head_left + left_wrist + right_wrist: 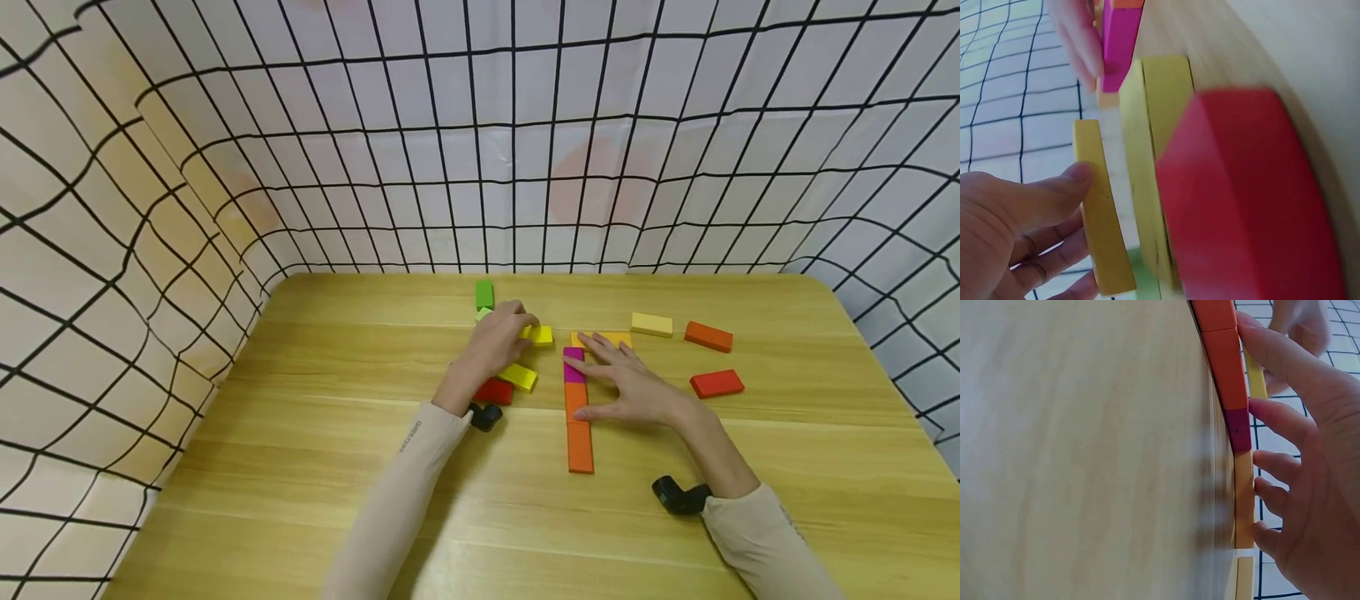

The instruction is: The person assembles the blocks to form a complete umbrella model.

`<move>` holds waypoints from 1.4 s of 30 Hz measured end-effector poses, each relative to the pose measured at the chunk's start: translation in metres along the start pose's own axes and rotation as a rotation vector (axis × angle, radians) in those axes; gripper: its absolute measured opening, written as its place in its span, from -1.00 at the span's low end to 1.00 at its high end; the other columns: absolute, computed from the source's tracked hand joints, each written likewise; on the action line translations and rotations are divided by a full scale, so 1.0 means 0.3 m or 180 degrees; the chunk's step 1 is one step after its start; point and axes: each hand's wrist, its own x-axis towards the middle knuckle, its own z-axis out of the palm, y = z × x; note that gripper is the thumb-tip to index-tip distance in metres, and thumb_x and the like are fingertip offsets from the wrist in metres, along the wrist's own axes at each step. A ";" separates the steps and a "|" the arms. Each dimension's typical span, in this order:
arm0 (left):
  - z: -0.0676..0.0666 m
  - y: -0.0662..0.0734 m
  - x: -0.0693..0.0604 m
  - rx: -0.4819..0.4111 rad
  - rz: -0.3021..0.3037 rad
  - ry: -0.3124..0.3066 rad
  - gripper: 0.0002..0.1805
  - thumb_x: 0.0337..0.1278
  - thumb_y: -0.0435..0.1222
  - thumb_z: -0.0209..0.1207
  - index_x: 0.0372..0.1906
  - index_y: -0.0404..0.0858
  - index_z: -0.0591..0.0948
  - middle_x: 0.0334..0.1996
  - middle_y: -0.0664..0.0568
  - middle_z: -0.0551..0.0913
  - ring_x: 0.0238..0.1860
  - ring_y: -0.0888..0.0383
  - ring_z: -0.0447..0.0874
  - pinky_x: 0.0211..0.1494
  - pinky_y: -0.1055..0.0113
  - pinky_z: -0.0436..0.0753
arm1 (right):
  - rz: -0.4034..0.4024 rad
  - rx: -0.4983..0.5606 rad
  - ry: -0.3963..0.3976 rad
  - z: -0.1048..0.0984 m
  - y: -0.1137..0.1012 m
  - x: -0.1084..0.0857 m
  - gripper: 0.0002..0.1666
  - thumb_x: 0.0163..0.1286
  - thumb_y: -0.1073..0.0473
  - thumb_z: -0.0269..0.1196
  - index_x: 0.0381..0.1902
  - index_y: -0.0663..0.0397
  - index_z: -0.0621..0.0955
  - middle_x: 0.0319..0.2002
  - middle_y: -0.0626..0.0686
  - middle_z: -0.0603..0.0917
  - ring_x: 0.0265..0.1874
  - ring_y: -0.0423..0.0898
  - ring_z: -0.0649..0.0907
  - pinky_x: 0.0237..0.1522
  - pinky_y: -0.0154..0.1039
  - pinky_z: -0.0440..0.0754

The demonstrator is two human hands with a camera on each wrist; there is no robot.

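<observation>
My left hand [491, 343] pinches a yellow block [1105, 219] between thumb and fingers, above the table in the left wrist view. Beneath and beside that hand lie another yellow block [519, 377], a red block [495, 392] and a light green block [483, 314], partly hidden. My right hand [630, 390] has its fingers spread, tips touching a row of blocks. That row has two orange blocks [579, 447] end to end, then a magenta block [573, 371]. At its far end a light orange piece [622, 339] lies crosswise, partly covered by fingers.
Right of the right hand lie a pale yellow block [652, 325], an orange-red block [708, 337] and a red block [717, 383]. A green block [484, 293] lies near the back edge. Black wire mesh [513, 179] borders the wooden table [300, 450] behind and at both sides.
</observation>
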 end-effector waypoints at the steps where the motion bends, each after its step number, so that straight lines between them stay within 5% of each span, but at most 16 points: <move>1: 0.004 0.007 0.014 0.0030 -0.0002 -0.0036 -0.69 0.36 -0.29 0.32 0.14 -0.22 0.73 -0.01 -0.07 0.67 0.05 0.00 0.61 0.06 0.24 0.66 | 0.0008 0.0004 -0.0002 0.000 0.000 0.000 -0.03 0.31 -0.29 0.41 0.55 -0.04 0.39 0.70 0.21 -0.06 0.66 0.35 -0.15 0.59 0.43 -0.29; 9: 0.040 0.032 0.090 0.0267 -0.0030 -0.0299 -0.66 0.37 -0.23 0.32 0.19 -0.14 0.73 0.03 0.00 0.67 0.08 0.08 0.60 0.05 0.29 0.66 | 0.0021 0.0047 -0.0020 0.000 -0.006 0.002 -0.03 0.32 -0.28 0.41 0.55 0.00 0.39 0.70 0.20 -0.08 0.66 0.34 -0.16 0.59 0.42 -0.31; 23: 0.061 0.011 0.097 -0.0211 0.0015 -0.0415 -0.66 0.39 -0.26 0.30 0.20 -0.13 0.74 0.04 -0.02 0.68 0.06 0.09 0.61 0.13 0.32 0.65 | 0.0026 0.0035 -0.0019 0.001 -0.009 -0.001 -0.04 0.32 -0.26 0.41 0.54 0.02 0.40 0.69 0.22 -0.07 0.66 0.34 -0.17 0.59 0.43 -0.31; 34: 0.059 -0.004 0.084 -0.0880 -0.0078 -0.0409 -0.64 0.37 -0.32 0.30 0.21 -0.18 0.72 0.08 -0.11 0.67 0.11 0.02 0.64 0.23 0.26 0.66 | 0.0007 0.0069 -0.0005 0.000 -0.015 -0.002 -0.04 0.32 -0.24 0.42 0.54 0.03 0.40 0.69 0.23 -0.07 0.66 0.36 -0.17 0.58 0.44 -0.32; 42: 0.053 0.007 0.087 -0.0989 -0.0123 -0.0441 -0.64 0.38 -0.34 0.29 0.22 -0.19 0.71 0.08 -0.11 0.68 0.10 0.02 0.64 0.20 0.29 0.66 | 0.0006 0.0046 -0.0006 -0.002 -0.012 -0.004 -0.04 0.32 -0.24 0.42 0.53 0.05 0.41 0.69 0.23 -0.07 0.66 0.36 -0.16 0.59 0.44 -0.32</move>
